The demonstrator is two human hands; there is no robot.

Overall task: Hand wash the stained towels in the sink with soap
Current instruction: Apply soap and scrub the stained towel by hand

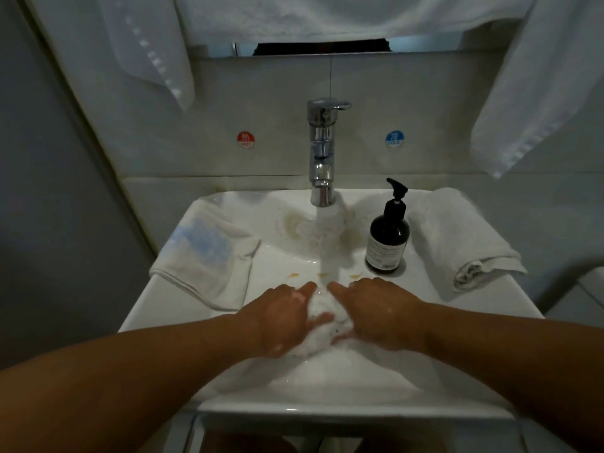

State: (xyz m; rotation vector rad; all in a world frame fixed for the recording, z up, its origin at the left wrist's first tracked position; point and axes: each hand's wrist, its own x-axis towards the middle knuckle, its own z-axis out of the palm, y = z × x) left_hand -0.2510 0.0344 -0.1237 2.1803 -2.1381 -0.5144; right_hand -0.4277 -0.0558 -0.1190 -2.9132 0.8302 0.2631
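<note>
A white soapy towel [322, 317] is bunched in the basin of the white sink [294, 400], right under the running water. My left hand [281, 317] grips its left side and my right hand [380, 310] grips its right side, thumbs meeting over the foam. A chrome tap [322, 152] pours a steady stream [328, 246] onto the towel. A dark pump bottle of soap [387, 237] stands on the sink's right rim. A folded towel with a blue stain [204, 250] lies on the left rim. A rolled white towel [457, 237] lies on the right rim.
Yellowish stains mark the basin near the drain [294, 223]. White towels hang above at the left [153, 50], the top [327, 18] and the right [536, 83]. Red hot [245, 139] and blue cold [394, 138] stickers are on the tiled wall.
</note>
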